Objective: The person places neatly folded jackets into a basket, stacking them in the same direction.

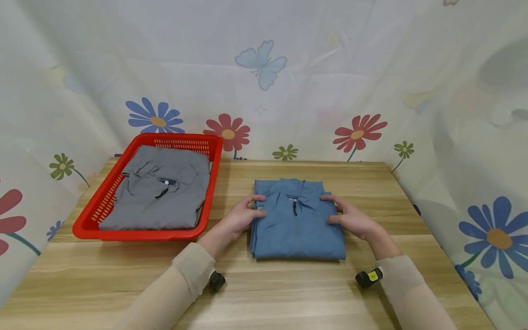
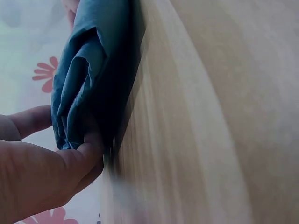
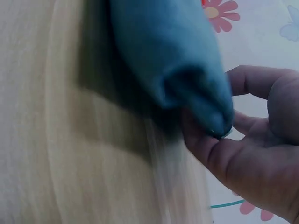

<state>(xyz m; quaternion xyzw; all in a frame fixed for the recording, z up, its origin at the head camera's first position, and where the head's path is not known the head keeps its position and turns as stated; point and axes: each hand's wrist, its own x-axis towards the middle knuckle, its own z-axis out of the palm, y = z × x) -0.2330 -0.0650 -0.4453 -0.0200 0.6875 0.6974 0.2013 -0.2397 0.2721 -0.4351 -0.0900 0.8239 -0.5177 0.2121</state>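
A blue jacket [image 1: 297, 229] lies folded into a near-square bundle on the wooden table, its collar and a dark zip pull facing up. At its left side, my left hand [image 1: 241, 215] pinches the folded edge. The left wrist view shows the layered blue folds [image 2: 84, 70] between the digits of that hand [image 2: 42, 172]. My right hand [image 1: 352, 217] pinches the opposite side. In the right wrist view, the rolled blue edge [image 3: 173, 51] sits between the digits of the right hand [image 3: 252, 149], with a shadow on the table below.
Left of the bundle stands a red plastic basket [image 1: 212, 192] holding a folded grey garment [image 1: 165, 201]. The wooden table [image 1: 288, 293] ends at the back against a white curtain [image 1: 309, 105] printed with flowers. Black wrist cameras [image 1: 216, 280] sit on both sleeves.
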